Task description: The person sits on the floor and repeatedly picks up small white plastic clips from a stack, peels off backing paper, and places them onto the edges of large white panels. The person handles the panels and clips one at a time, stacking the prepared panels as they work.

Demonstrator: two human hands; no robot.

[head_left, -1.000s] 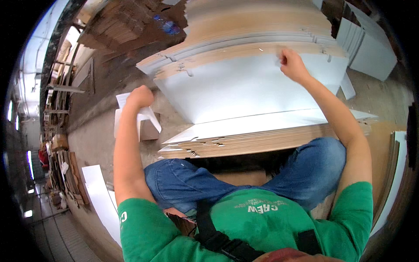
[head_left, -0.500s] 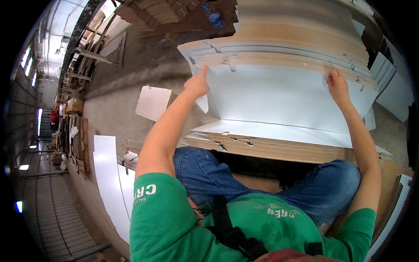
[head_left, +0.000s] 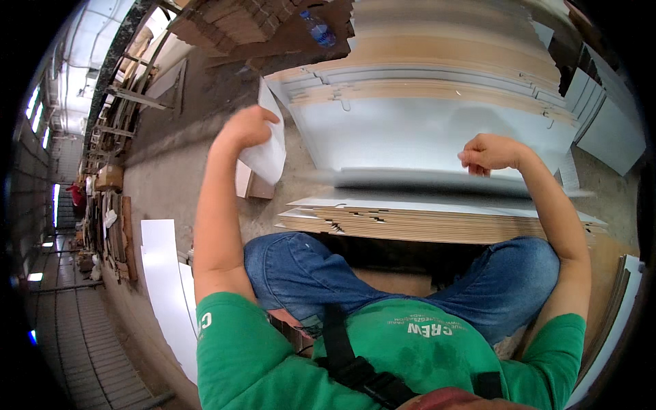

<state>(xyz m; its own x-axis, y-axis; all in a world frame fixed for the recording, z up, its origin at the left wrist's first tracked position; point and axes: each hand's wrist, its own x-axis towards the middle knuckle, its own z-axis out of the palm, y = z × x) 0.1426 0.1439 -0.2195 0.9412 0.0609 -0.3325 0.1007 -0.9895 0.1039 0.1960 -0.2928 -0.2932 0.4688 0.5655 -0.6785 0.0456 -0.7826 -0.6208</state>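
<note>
A thin white sheet (head_left: 271, 154), paper or cloth, hangs from my left hand (head_left: 251, 128), whose fingers are closed on it left of the panels. My right hand (head_left: 490, 154) is raised in front of the upright white panels (head_left: 396, 130), fingers curled together, nothing visible in them. Below it a white panel (head_left: 430, 183), smeared by motion, tilts low above a flat stack of panels (head_left: 424, 222). This stack lies just in front of my knees, its brown edges and notches facing me. Behind it, the upright panels lean together in a thick row with pale tan edges.
A clear plastic bottle (head_left: 318, 29) lies at the far side beside brown stacked boards (head_left: 225, 24). A small box-like block (head_left: 256, 184) sits on the floor at left. White boards (head_left: 160, 273) lie near my left side; more panels (head_left: 611, 137) stand at far right.
My left hand has moved left and pulled the white sheet away from the panels. A panel has swung down toward the flat stack. My right hand has come lower and to the left.
</note>
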